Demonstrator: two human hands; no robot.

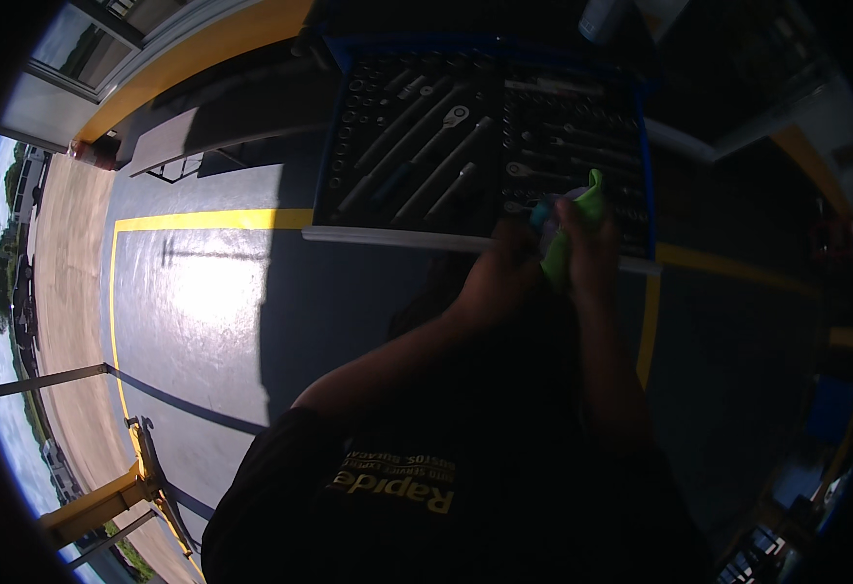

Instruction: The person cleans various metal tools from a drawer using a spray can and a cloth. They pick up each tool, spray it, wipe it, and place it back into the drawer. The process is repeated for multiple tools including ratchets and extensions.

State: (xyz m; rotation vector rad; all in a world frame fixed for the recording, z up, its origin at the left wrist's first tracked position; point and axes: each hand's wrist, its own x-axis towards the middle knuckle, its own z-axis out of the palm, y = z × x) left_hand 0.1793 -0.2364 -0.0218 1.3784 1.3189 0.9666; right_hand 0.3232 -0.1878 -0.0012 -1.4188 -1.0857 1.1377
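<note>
Both of my hands are close together over the front right part of an open tool drawer [402,236]. In my right hand [592,248] a bright green cloth [592,200] is gripped, its ends sticking out above and below the fingers. My left hand [504,263] is beside it with the fingers curled in. Between the hands shows a small teal-blue piece [540,214], too dark and blurred to name. Inside the drawer lie several sockets, extension bars and a ratchet [456,117] on the left, and several wrenches [597,143] on the right.
A grey bench [188,136] stands beyond the drawer to the left. Yellow lines [222,220] mark the dark floor, with strong sunlight on the left. A yellow metal frame [105,501] rises at the lower left. A pale cylindrical container [602,18] stands above the drawer.
</note>
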